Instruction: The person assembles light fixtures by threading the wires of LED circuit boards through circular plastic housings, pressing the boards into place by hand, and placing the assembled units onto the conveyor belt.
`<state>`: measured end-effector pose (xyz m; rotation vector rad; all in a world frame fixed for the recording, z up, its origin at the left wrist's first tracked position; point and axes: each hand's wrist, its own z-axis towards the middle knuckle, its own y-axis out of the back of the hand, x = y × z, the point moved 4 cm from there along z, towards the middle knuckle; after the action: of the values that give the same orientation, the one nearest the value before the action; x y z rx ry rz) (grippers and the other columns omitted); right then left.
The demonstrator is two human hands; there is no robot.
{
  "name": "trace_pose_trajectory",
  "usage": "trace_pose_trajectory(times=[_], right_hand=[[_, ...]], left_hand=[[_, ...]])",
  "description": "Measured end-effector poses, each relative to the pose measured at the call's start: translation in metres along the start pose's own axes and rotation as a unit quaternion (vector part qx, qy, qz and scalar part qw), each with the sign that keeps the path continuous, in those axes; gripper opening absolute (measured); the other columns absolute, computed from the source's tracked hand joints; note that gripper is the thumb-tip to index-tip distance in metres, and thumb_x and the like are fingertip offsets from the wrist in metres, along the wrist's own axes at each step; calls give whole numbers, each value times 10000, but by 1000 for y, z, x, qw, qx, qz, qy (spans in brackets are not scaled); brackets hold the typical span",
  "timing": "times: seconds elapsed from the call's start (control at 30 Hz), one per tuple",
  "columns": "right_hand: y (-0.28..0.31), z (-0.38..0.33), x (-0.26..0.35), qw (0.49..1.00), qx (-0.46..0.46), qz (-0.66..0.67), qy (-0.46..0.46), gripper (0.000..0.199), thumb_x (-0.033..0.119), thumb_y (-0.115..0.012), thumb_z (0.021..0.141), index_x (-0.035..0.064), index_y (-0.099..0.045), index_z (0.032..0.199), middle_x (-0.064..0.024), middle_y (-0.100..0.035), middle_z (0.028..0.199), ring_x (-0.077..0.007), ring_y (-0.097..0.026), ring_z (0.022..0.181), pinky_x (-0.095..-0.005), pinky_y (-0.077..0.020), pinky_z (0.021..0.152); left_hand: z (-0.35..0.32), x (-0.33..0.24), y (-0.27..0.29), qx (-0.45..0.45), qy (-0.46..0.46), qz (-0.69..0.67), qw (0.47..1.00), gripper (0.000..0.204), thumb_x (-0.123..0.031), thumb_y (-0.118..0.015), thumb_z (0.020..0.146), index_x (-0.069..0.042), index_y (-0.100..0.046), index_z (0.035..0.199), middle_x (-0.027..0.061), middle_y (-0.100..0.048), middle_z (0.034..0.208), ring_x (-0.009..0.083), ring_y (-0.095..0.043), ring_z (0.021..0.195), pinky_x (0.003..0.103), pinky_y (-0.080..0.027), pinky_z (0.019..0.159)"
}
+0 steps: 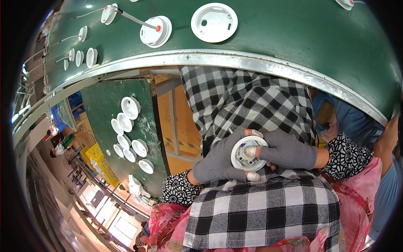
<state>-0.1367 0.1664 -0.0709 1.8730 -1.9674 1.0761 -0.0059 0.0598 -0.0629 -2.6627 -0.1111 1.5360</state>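
Over my lap is a small round white lamp housing (pixel 248 167) with a circuit board (pixel 242 156) and bits of wire inside, its open face turned up. My left hand (pixel 220 161), in a grey fingerless-type glove, wraps round its left side, with wrapped fingertips at the rim. From the right, my right hand (pixel 289 150), gloved the same way, grips the housing. Its thumb lies across the rim and presses on the board. The fingers beneath the housing are mostly hidden.
Ahead runs a green workbench (pixel 277 38) with a metal edge (pixel 218 57). On it stand an open white housing (pixel 214 23), a white housing with a grey cable (pixel 156 31) and several more. A lower green board (pixel 100 101) at left bears several white cups (pixel 131 108). Someone's arm (pixel 388 140) is at right.
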Motion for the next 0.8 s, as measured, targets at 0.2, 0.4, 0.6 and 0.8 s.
trace_pose_trajectory(times=[0.2,0.4,0.6,0.8], right_hand=[[1,1,0,999,-12,44,-27,415,348,-578,935,-58,-649,983,-76,-649,678,-86,-606,520,-230,-491,463],[4,0,2,998,-51,18,6,539,472,-579,899,-57,-672,946,-101,-639,631,-128,-626,517,-275,-487,479],[9,4,11,1000,2,-13,-3,512,462,-594,871,-32,-687,967,-131,-661,684,-164,-664,590,-300,-520,555],[1,8,-3,993,-88,-64,36,524,488,-624,846,-9,-698,994,-177,-707,873,-271,-703,841,-360,-534,755]], left_hand=[[4,-3,0,-1,-10,1,1000,933,-417,-893,620,-65,-415,1338,110,-619,1154,251,-654,1042,351,-517,898],[6,9,-5,-20,-45,-4,999,935,-393,-911,610,-54,-412,1325,100,-618,1157,220,-640,1054,335,-511,900],[6,4,-2,-41,-43,-21,998,966,-358,-920,607,-49,-371,1340,105,-608,1165,200,-622,1067,320,-501,911],[4,3,-9,-46,-30,16,998,981,-349,-935,582,-35,-372,1322,102,-595,1171,205,-609,1079,336,-489,935]])
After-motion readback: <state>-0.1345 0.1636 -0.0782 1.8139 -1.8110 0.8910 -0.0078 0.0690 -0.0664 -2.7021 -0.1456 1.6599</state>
